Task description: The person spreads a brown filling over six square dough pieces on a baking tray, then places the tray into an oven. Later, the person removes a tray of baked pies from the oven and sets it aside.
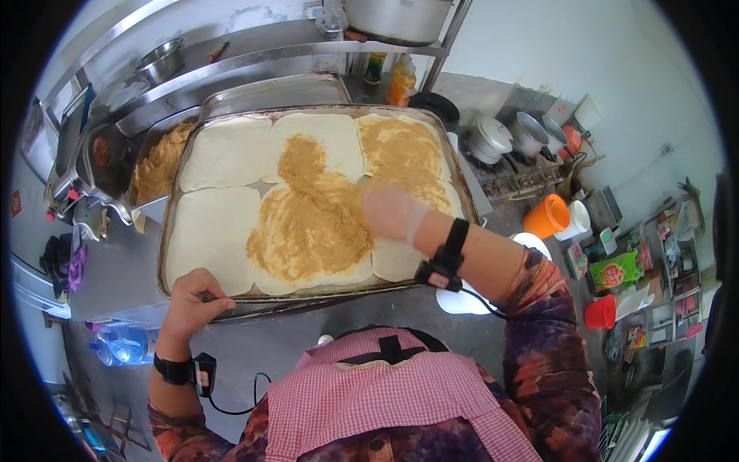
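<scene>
A large baking tray [166, 231] holds rectangles of pale dough [212, 231]. Tan paste [308, 231] is smeared over the middle and upper-right pieces; those on the left are bare. My left hand [198, 302] is closed on the tray's near-left rim, thumb along the edge. My right hand [392, 209], in a clear glove, is blurred by motion over the paste near the right-middle pieces; its fingers cannot be made out. A metal pan of similar tan paste [158, 165] sits beside the tray on the left.
A steel shelf [285, 48] with a pot and bowl runs behind the tray, with bottles [402, 79] below it. Pots on burners [530, 135] stand at the right, above orange and white buckets [546, 215]. A water jug [123, 345] is low on the left.
</scene>
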Available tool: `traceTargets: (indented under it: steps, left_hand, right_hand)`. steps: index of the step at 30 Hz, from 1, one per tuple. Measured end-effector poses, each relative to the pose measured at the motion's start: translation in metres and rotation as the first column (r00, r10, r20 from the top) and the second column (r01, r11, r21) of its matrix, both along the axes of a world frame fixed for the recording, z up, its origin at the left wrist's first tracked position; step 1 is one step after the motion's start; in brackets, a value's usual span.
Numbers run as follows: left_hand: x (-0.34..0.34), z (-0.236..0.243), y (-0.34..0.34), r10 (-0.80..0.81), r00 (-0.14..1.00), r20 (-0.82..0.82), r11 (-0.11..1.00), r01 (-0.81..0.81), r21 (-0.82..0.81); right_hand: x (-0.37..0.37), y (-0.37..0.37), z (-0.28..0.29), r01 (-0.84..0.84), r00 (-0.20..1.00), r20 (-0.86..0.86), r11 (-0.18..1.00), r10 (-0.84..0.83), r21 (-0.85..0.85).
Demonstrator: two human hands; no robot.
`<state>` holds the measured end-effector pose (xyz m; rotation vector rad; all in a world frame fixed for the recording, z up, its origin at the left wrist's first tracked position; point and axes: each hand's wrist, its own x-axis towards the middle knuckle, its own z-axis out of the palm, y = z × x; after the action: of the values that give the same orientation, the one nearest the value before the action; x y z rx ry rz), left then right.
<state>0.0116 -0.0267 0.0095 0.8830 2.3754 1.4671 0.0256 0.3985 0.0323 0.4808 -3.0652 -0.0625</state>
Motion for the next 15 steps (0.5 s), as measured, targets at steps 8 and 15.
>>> traceTargets:
  steps: [8,15]
  left_hand:
    - [0.003,0.003,-0.001,0.038,0.994,0.098,0.999,-0.038,0.002]
    - [0.001,0.004,0.001,0.045,0.992,0.118,0.998,-0.039,-0.049]
  right_hand:
    - [0.091,0.090,0.008,0.207,0.960,0.249,0.918,-0.125,-0.339]
    - [0.049,0.032,0.033,0.321,0.947,0.067,0.937,-0.315,-0.137]
